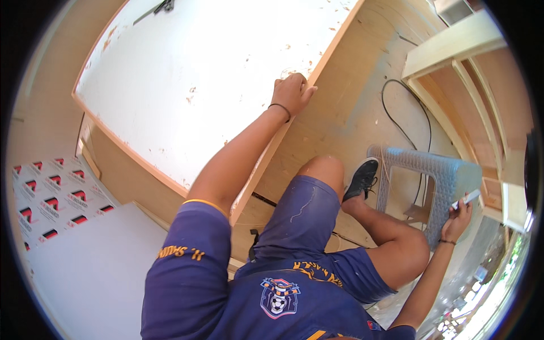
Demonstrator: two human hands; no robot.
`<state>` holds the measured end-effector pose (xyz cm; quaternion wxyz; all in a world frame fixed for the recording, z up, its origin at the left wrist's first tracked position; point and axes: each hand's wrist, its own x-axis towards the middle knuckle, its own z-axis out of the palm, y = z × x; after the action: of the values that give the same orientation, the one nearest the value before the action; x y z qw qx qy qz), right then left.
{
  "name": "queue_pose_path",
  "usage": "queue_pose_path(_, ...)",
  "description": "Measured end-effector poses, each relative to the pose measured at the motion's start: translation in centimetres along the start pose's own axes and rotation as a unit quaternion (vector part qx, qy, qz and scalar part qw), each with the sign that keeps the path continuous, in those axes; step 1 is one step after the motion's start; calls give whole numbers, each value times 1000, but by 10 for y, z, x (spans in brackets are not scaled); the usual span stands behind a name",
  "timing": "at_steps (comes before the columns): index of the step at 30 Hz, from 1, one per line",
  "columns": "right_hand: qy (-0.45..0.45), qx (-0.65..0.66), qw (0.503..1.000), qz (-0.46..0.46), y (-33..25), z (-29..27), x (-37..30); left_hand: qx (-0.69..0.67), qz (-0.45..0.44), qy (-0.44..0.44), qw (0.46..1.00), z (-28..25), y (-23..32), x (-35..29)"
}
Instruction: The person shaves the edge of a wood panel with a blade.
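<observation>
In the head view, a large white rectangular board with an orange-brown edge strip [180,41] slants across the upper left and centre of the frame, small curled brown shavings [191,90] scattered on its face. The left hand [292,93], a dark band at its wrist, lies at the board's right-hand edge in the upper centre, fingers curled in over the face and thumb pointing out past the edge strip; whether it actually grips the edge cannot be told. At the right of the frame, the right hand [457,220] is closed around a small flat pale-grey tool [467,199], which juts up from the fingers, in front of a translucent grey-blue plastic stool [419,161] with a woven texture. A thin black cable [383,99] loops above and behind the stool over light-brown plywood [351,79]. A pale wooden frame [453,48] stands at upper right. A dark slender tool [164,6] rests on the board near the top edge, and a white sheet with a repeated red-and-black print [42,184] lies at lower left, beside a plain pale-grey sheet [96,272].
</observation>
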<state>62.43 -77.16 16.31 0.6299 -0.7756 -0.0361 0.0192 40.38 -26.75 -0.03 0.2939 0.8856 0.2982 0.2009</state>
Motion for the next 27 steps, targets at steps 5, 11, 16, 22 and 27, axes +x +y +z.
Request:
queue_pose_path(5,9,-22,999,-23,-10,-5,-3,144,123,72,979,-67,-93,-46)
queue_pose_path(11,83,-105,990,-41,-39,49,-15,354,-307,113,876,-135,-172,-52)
queue_pose_path(16,-185,-281,935,-109,-46,182,-18,382,-309,112,864,-128,-173,-51)
queue_pose_path(22,-460,-436,665,-395,-58,388,-20,372,-306,108,870,-120,-164,-38)
queue_pose_path(27,-476,-512,559,-446,-50,465,-6,388,-298,125,863,-127,-173,-47)
